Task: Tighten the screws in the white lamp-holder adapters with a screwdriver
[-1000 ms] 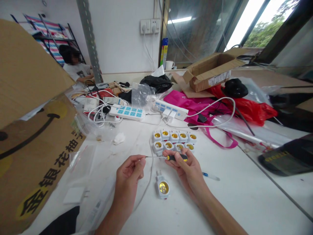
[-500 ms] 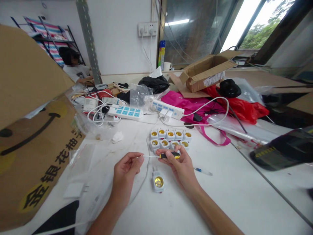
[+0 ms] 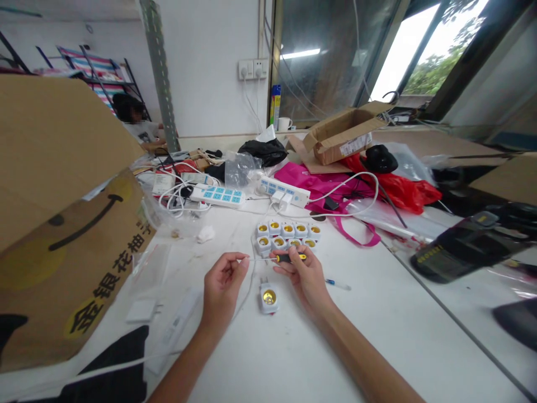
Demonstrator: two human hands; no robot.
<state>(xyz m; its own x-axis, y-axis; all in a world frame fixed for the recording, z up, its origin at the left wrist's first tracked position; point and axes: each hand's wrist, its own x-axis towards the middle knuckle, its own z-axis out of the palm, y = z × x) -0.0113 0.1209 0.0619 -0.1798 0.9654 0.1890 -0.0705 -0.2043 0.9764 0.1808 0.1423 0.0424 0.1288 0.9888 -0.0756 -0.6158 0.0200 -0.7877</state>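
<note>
My right hand (image 3: 302, 275) is shut on the black-and-yellow handle of a small screwdriver (image 3: 288, 258), whose thin steel shaft points left. The shaft's tip reaches the curled fingertips of my left hand (image 3: 223, 284). Anything pinched there is too small to see. Just below the hands, a white lamp socket adapter (image 3: 268, 297) with a brass centre lies face up, apart from both hands. Beyond my right fingers stand several matching adapters (image 3: 287, 234) in two rows, their front row partly hidden by the hand.
A large printed cardboard box (image 3: 71, 224) bulks at the left. Power strips (image 3: 217, 196) and tangled white cables lie ahead, beside pink and red bags (image 3: 319, 184). A pen (image 3: 338, 284) lies right of my hand. A seated person (image 3: 134, 120) is at the far back left.
The whole view has shifted, with the room appearing smaller and farther away. Both hands keep the same hold, with the shaft tip still at my left fingertips.
</note>
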